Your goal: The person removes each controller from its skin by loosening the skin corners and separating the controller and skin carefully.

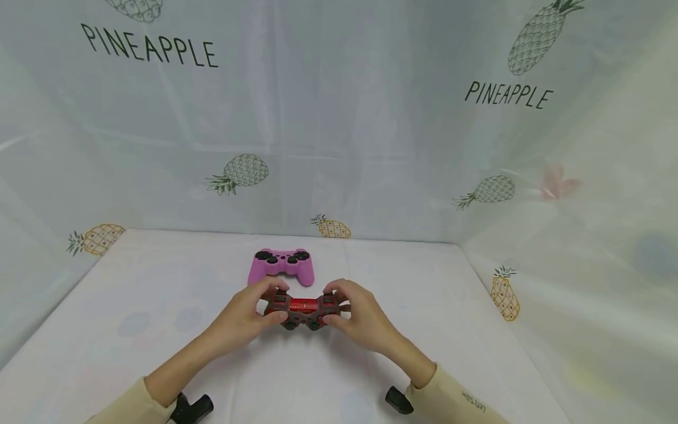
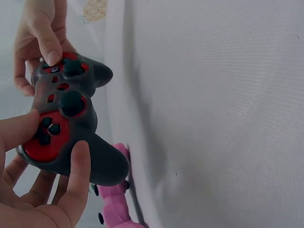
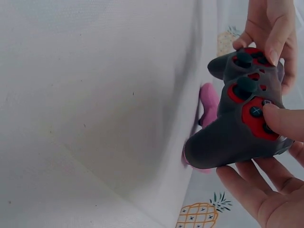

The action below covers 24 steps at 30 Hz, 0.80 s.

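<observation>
Both hands hold a red game controller in a dark grey sleeve above the table. My left hand grips its left end, the thumb by the directional buttons, as the left wrist view shows. On the opposite end, my right hand has its thumb over the round face buttons and fingers beneath. The shoulder-button edge faces up toward the head camera. Behind it, a pink game controller lies on the table, its black sticks upward; in the wrist views the dark controller overlaps part of it.
A white cloth covers the table. Pale curtains printed with pineapples hang behind the table and along its sides. A black wrist-camera mount shows at the left sleeve, another black piece by the right sleeve.
</observation>
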Each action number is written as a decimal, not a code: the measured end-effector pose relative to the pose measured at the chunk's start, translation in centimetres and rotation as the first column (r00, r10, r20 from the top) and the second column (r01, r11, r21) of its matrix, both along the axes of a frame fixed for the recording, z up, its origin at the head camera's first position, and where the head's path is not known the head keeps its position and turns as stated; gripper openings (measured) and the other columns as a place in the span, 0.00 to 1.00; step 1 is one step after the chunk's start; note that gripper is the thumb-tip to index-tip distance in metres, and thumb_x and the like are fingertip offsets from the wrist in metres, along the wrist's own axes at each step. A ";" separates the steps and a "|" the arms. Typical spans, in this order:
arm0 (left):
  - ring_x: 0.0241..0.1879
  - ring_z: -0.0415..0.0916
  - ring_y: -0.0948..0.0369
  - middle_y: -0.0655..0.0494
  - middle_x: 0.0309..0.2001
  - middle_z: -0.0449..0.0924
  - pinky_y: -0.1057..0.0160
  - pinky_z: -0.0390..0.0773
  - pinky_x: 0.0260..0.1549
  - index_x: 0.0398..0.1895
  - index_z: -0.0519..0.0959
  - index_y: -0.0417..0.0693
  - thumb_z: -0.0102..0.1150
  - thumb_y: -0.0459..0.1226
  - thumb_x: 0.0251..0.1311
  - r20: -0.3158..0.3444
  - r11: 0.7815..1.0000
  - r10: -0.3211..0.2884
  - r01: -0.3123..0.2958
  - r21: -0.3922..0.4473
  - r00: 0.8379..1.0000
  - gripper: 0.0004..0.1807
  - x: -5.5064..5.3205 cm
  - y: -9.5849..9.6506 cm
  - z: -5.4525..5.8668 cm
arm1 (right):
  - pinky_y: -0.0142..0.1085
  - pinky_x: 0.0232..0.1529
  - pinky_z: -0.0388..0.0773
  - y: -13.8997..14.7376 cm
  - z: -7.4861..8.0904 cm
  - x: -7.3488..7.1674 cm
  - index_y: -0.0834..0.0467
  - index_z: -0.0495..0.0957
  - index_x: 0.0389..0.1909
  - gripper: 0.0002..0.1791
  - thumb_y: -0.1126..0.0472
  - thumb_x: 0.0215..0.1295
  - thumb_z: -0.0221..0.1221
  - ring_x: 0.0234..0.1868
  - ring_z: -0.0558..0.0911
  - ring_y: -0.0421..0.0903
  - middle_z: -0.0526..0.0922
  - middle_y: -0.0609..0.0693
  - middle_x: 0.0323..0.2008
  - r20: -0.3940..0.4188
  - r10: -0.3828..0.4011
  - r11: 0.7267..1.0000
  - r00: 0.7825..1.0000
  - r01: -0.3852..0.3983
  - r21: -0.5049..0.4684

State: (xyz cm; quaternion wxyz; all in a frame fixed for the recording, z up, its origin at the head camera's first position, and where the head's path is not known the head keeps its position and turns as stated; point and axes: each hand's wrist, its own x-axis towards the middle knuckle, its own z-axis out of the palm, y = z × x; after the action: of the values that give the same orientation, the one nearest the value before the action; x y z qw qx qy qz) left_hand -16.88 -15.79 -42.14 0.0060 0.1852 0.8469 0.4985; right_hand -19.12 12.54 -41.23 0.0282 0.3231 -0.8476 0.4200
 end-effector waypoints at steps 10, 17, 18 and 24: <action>0.49 0.81 0.58 0.62 0.46 0.84 0.58 0.81 0.42 0.60 0.77 0.56 0.78 0.41 0.61 -0.041 0.998 -0.008 0.005 -0.064 0.999 0.26 -0.2 -0.2 -0.3 | 0.32 0.49 0.85 -0.2 -0.1 0.1 0.59 0.77 0.58 0.27 0.70 0.60 0.76 0.46 0.86 0.42 0.83 0.46 0.49 0.020 0.016 0.998 1.000 -0.017 0.061; 0.48 0.81 0.58 0.61 0.45 0.83 0.60 0.82 0.41 0.60 0.77 0.53 0.78 0.40 0.62 -0.044 0.997 -0.018 0.014 -0.081 0.999 0.25 -0.2 -0.1 -0.4 | 0.32 0.49 0.85 -0.2 0.0 0.1 0.57 0.77 0.57 0.26 0.70 0.60 0.76 0.47 0.86 0.42 0.83 0.46 0.48 0.022 0.022 0.996 1.000 -0.023 0.084; 0.48 0.81 0.58 0.61 0.45 0.83 0.61 0.82 0.40 0.60 0.77 0.53 0.78 0.40 0.62 -0.043 0.997 -0.020 0.016 -0.082 0.999 0.25 -0.2 -0.1 -0.4 | 0.32 0.48 0.85 -0.2 0.0 0.1 0.57 0.77 0.57 0.26 0.70 0.60 0.76 0.47 0.86 0.42 0.83 0.46 0.48 0.026 0.022 0.996 0.999 -0.025 0.086; 0.48 0.80 0.59 0.63 0.42 0.83 0.50 0.80 0.48 0.59 0.78 0.53 0.78 0.40 0.62 -0.045 0.994 -0.007 0.002 -0.109 0.999 0.24 -0.2 0.0 -0.3 | 0.33 0.49 0.85 -0.1 -0.1 0.0 0.58 0.77 0.55 0.25 0.69 0.60 0.76 0.47 0.86 0.42 0.83 0.45 0.47 0.036 0.031 0.995 0.999 -0.034 0.096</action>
State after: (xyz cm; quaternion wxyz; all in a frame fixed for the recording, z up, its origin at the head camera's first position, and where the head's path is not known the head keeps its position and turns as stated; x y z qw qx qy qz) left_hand -17.06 -15.75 -42.45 -0.0021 0.1979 0.8722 0.4473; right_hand -19.11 12.44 -41.30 -0.0089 0.3303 -0.8619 0.3846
